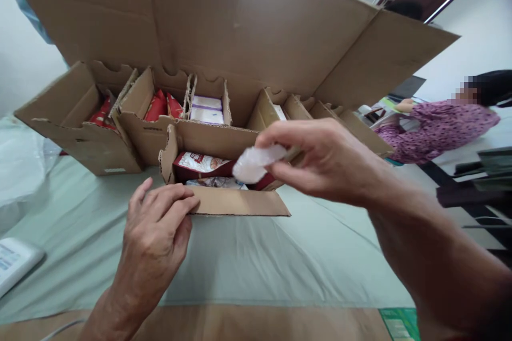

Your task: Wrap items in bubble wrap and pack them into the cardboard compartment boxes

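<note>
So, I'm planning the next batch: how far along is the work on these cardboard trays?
Looks done: the back trays already hold red packets and white packs. In hand: the right hand pinches a small white packet above the front tray, which holds printed packets; the left hand rests on its open flap. Left: that flap is not yet shut; the right-side trays are too hidden to judge.

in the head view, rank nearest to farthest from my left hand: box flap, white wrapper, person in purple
1. box flap, touching the left hand
2. white wrapper, in the right hand
3. person in purple, far right
</note>
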`<state>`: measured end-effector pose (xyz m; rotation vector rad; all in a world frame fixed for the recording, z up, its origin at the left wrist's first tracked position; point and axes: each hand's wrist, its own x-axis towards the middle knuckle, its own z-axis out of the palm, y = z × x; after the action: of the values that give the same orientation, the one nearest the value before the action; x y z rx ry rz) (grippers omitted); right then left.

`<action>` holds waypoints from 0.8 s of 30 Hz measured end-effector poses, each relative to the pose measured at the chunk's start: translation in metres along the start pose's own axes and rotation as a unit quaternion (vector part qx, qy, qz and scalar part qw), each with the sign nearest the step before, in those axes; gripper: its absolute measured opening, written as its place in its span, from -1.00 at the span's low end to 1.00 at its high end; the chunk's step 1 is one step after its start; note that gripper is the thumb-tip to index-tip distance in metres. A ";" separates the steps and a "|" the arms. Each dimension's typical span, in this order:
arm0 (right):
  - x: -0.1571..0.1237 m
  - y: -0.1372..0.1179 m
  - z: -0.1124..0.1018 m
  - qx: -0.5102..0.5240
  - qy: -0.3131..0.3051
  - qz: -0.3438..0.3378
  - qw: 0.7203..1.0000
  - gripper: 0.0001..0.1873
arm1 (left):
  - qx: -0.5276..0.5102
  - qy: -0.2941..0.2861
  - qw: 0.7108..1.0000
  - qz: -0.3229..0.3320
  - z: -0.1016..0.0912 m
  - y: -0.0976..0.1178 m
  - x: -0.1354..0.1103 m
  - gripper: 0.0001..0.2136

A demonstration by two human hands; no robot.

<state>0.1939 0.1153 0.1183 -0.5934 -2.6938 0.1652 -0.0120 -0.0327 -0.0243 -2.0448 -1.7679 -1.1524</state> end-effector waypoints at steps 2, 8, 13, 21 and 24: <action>0.002 -0.005 0.005 -0.084 -0.096 -0.007 0.992 -0.84 | -0.007 0.005 1.000 -0.002 0.001 0.000 0.000 -0.79; 0.026 -0.009 0.065 -0.143 -0.256 0.022 0.956 -0.79 | -0.011 0.016 1.000 0.008 0.000 0.000 -0.002 -0.75; 0.029 -0.001 0.080 -0.032 -0.223 0.037 0.973 -0.74 | -0.011 0.007 1.000 0.011 -0.002 -0.001 -0.002 -0.74; 0.006 0.013 0.080 0.177 -0.183 0.044 0.966 -0.68 | -0.002 0.066 0.998 -0.006 0.008 0.001 0.009 -0.78; -0.001 0.013 0.063 0.215 -0.137 0.060 0.965 -0.67 | 0.004 0.102 0.994 -0.050 0.006 0.008 0.008 -0.65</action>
<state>0.1759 0.1248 0.0575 -0.6315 -2.7449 0.8993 -0.0024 -0.0252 -0.0200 -1.7793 -1.7870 -1.3275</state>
